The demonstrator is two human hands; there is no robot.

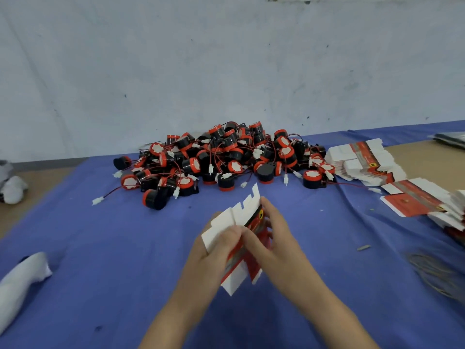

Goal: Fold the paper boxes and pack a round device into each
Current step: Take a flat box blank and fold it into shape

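A pale, scuffed wall [226, 59] backs a desk [100, 248] spread with blue cloth. Above its near middle a paper box [245, 210], flat or nearly so, is held in the air between both hands, its white notched flaps fanning up and away and its red printed panels turned toward the right hand [274, 238]. The left hand [214, 250] grips it from the left, thumb pressed on the white card. The right hand pinches the printed side, its fingers [270, 210] curled over the far edge. The box looks like thin card: light, springy along its creases, easy to dent or tear at the narrow tabs. It is probably best held by the broad panels beside a crease, not by the flaps. Beyond it lies a heap of round devices [226, 157], black with orange-red rims and trailing thin red wires with white plugs. Those look rigid and small enough for one hand, though the wires are tangled and may drag neighbours along. More flat boxes [364, 159] are stacked at the right, and a white bundle [22, 278] lies at the left edge.
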